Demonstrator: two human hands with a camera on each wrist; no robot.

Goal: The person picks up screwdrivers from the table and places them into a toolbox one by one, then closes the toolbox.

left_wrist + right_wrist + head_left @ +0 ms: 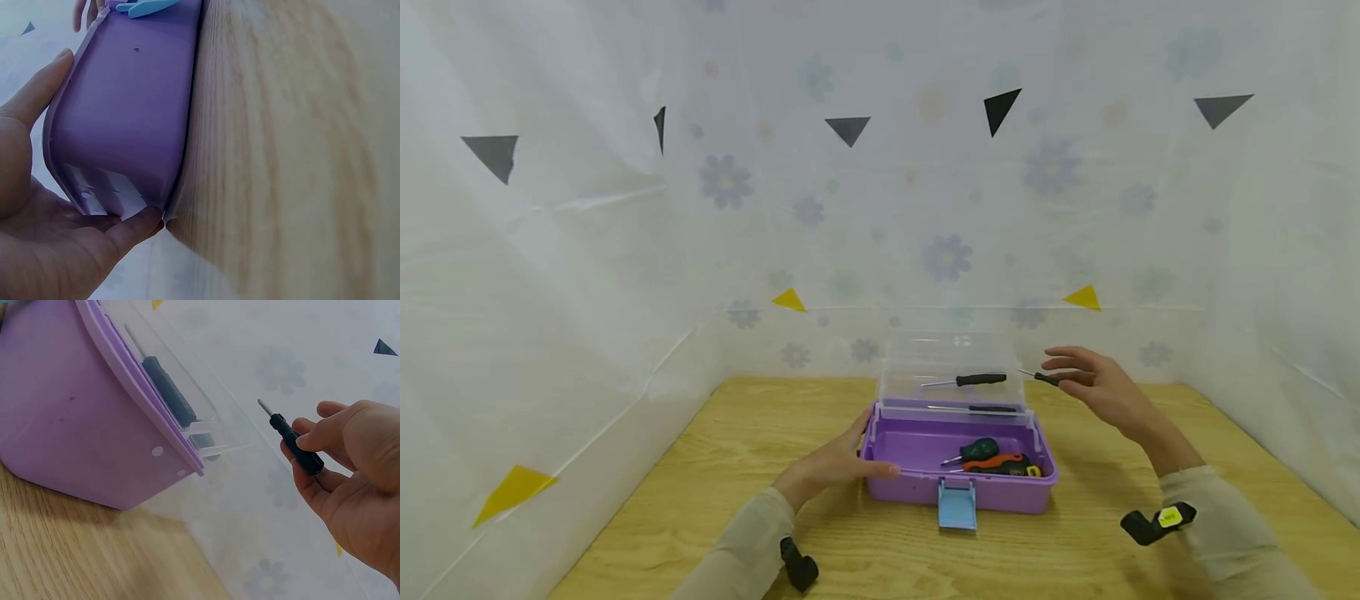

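A purple toolbox stands on the table with its clear lid tipped back and its light-blue latch hanging down in front. My left hand grips the box's left end, thumb on the front rim, fingers around the side. Beside the lid, my right hand pinches a small black screwdriver between thumb and fingers, its tip pointing left. Inside the box lie a green stubby screwdriver and red-and-black handled tools. A longer black screwdriver lies in the lid; another dark handle shows near the hinge.
The wooden table spreads around the box. White sheeting with flower prints and triangle stickers encloses the back and both sides. Small black devices are strapped to both wrists.
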